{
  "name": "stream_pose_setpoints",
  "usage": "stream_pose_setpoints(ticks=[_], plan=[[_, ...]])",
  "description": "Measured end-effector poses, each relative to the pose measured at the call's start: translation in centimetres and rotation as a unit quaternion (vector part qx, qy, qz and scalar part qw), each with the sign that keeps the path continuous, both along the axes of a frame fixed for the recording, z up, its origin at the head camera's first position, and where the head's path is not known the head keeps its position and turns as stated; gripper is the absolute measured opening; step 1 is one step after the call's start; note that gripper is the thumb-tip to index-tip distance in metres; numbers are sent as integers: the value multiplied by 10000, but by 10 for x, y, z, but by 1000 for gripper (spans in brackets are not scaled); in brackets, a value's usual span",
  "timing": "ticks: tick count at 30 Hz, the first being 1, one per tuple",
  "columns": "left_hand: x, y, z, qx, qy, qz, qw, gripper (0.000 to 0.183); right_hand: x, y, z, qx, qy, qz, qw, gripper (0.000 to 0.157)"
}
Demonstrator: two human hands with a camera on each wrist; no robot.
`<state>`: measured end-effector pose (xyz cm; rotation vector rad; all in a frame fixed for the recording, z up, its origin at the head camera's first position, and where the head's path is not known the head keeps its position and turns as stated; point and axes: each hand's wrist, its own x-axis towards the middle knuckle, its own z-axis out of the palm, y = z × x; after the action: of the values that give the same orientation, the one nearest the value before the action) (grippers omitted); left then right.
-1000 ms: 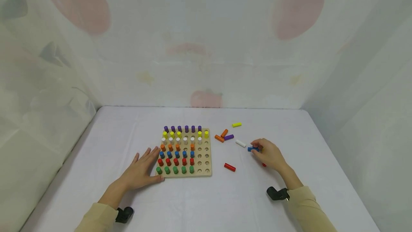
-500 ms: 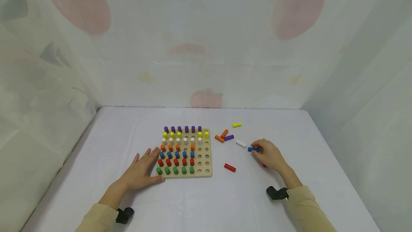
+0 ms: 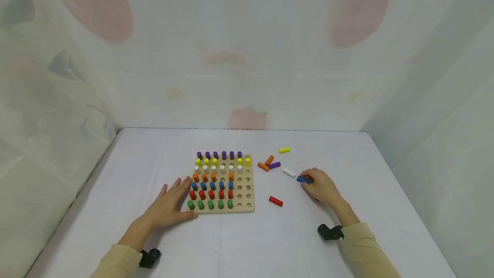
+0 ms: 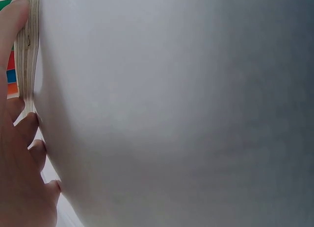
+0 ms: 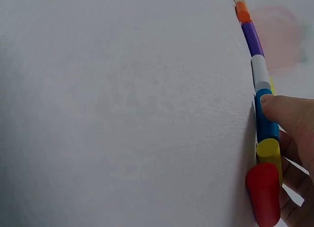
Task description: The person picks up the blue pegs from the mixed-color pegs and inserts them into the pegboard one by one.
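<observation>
A wooden pegboard (image 3: 244,209) lies left of the table's middle, with rows of purple, yellow, white, orange, blue, red and green pegs standing in it. My left hand (image 3: 167,205) rests at the board's left side, fingers spread and straight, thumb at the near left corner; its wrist view shows the board's layered edge (image 4: 28,45). To the right, my right hand (image 3: 322,187) pinches a blue peg (image 3: 303,180) lying flat. The right wrist view shows the thumb on this blue peg (image 5: 265,120), with a yellow peg (image 5: 269,153) and a red peg (image 5: 264,192) by the fingers.
Loose between board and right hand lie a white peg (image 3: 288,173), a purple peg (image 3: 275,165), two orange pegs, one an orange peg (image 3: 263,167), and a red peg (image 3: 275,201). Farther back is a yellow peg (image 3: 284,150). Printed cloth (image 3: 247,76) hangs behind the table.
The blue peg has turned slightly under my right hand, which has shifted a little to the left. My left hand and the pegboard stay where they were.
</observation>
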<state>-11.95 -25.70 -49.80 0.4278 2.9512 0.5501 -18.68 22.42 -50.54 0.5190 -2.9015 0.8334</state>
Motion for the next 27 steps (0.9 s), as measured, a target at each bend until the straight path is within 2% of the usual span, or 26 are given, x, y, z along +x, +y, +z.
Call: stream_pose_setpoints(ticks=[11,27], plan=[[0,1,-1,15,40,-14,10000,106,-1,-2,-2,158,73,-32,9998,18],[1,1,0,-52,-2,-3,10000,107,-2,-5,3,-24,105,-36,9999,18]])
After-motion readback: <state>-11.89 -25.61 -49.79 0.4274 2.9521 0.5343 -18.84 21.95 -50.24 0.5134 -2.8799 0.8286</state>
